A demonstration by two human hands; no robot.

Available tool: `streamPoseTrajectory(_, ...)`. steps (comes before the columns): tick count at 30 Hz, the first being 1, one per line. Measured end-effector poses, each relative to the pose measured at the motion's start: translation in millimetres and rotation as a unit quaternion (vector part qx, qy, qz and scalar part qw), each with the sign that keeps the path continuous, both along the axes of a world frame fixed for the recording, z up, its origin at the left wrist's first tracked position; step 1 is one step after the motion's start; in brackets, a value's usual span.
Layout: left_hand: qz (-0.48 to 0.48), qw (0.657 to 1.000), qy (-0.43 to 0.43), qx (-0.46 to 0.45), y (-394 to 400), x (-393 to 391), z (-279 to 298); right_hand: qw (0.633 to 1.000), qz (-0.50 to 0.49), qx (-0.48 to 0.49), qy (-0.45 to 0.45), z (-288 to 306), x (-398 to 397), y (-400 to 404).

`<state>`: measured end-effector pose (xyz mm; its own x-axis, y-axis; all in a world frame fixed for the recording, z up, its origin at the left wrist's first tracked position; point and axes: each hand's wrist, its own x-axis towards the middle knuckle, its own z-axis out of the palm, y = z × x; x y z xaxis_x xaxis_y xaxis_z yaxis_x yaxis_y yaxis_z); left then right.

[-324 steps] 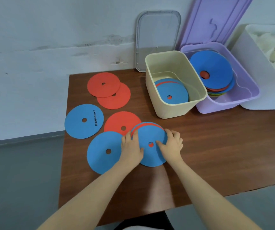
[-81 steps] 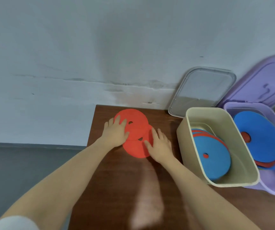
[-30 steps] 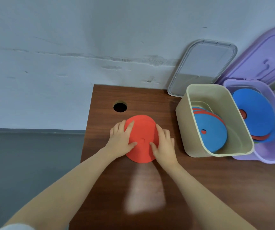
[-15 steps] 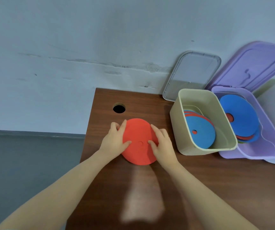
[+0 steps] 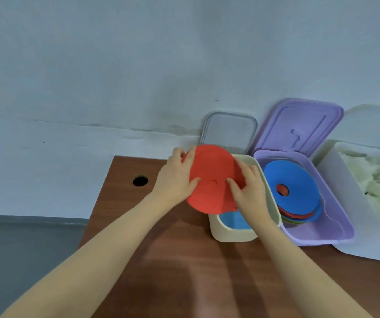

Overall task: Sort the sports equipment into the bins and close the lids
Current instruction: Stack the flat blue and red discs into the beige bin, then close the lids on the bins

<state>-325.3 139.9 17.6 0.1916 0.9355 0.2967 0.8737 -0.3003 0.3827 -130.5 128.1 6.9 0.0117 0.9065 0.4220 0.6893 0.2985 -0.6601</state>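
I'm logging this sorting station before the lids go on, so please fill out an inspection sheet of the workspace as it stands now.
Surface: brown wooden table with a round hole.
Job's things: red discs held above the cream bin, which holds a blue disc; purple bin holds stacked discs, blue on top; clear lid and purple lid lean open.
Clutter: white bin of pale stuffing.
Grippers: left hand and right hand grip the discs' edges.
Cables: nothing seen.
Surroundings: pale wall, grey floor.

Red discs [image 5: 209, 180] tilted above cream bin [image 5: 234, 232] holding blue discs [image 5: 233, 220]
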Motion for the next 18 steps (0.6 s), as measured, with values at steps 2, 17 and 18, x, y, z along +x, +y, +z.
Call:
streamPoseTrajectory(2,0.004,1.000,0.014,0.005,7,29,6,1.000,0.000,0.018,-0.018,4,27,7)
streamPoseTrajectory(17,0.084,0.972,0.143,-0.165,30,131,-45,0.950,-0.003,-0.180,-0.256,-47,135,37)
streamPoseTrajectory(18,0.083,0.974,0.144,-0.157,30,130,-47,0.949,0.005,-0.182,-0.256,-47,137,38)
